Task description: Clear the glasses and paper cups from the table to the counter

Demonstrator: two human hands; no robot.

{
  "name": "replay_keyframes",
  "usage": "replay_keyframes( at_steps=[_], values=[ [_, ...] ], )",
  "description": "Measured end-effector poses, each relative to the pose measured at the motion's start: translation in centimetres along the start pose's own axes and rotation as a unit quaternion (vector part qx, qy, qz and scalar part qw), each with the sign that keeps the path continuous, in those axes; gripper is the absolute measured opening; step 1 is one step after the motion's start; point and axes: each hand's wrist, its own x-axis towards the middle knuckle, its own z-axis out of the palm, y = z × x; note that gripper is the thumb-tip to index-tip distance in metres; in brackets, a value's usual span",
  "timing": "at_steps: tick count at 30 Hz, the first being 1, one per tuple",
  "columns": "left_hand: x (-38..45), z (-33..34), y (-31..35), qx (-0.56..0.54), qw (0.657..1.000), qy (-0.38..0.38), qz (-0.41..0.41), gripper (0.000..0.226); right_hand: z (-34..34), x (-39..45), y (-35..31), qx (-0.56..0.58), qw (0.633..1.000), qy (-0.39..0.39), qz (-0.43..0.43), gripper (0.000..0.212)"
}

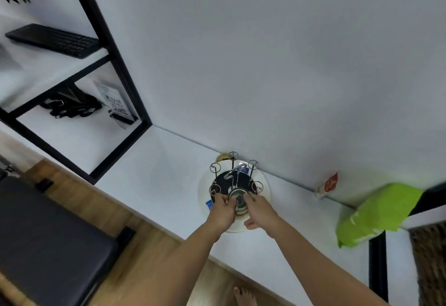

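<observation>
A clear drinking glass [238, 202], seen from above just below the centre of the frame, was held between both hands: the left hand [222, 211] was curled against its left side with fingertips at the rim, and the right hand [259, 210] was wrapped around its right side, the thumb stretched out lower in the frame. The glass was positioned over the near part of a round white tray [264, 192] carrying a chrome wire glass-holder rack [233, 175] with ring-tipped prongs standing upright around a dark centre; whether the glass rested on the tray or on a prong could not be told. The tray was set on a long white counter [154, 165] running diagonally against a pale wall [265, 52]. A small red and white packet [327, 185] was leaned on the wall at the right of the frame, and a bright green plastic bag [376, 214] lay beyond it at the right edge. In the upper left of the frame, a black-framed shelving unit [113, 64] was seen with a black keyboard [54, 40] on one shelf and a QR-code sign [115, 105] with black straps [72, 108] below. A dark bench [48, 245] on wooden flooring [149, 252] filled the lower left, and a bare foot [244, 296] was visible at the bottom edge.
</observation>
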Motion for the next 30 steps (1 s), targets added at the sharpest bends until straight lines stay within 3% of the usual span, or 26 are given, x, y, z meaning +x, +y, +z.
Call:
replay_keyframes(
  at_steps=[6, 11, 20, 23, 26, 30],
  values=[
    [1.6, -0.2, -1.6, 0.037, 0.999, 0.005, -0.009, 0.011, 0.6, 1.6, 1.5, -0.037, 0.998, -0.040, 0.036, 0.049],
    [1.9, -0.3, -1.5, 0.068, 0.998, 0.008, 0.001, 0.019, 0.7, 1.9, 1.7, -0.031, 0.999, -0.033, 0.025, 0.047],
    [1.2, -1.4, -0.6, 0.132, 0.991, 0.005, 0.001, 0.036, -0.1, 1.1, 1.0, -0.142, 0.990, -0.009, -0.018, 0.034],
    [1.2, -2.1, 0.2, 0.226, 0.974, 0.018, 0.016, 0.040, -0.8, 1.2, 0.5, -0.197, 0.980, -0.021, -0.029, 0.029],
    [0.6, -3.5, 2.3, 0.351, 0.936, 0.012, 0.031, 0.044, -1.9, 0.7, -1.5, -0.225, 0.973, -0.020, -0.044, 0.036],
    [-1.7, -6.4, 7.8, 0.368, 0.922, 0.070, 0.102, 0.050, -3.8, -1.9, -7.4, -0.205, 0.970, -0.018, -0.126, 0.044]
  ],
)
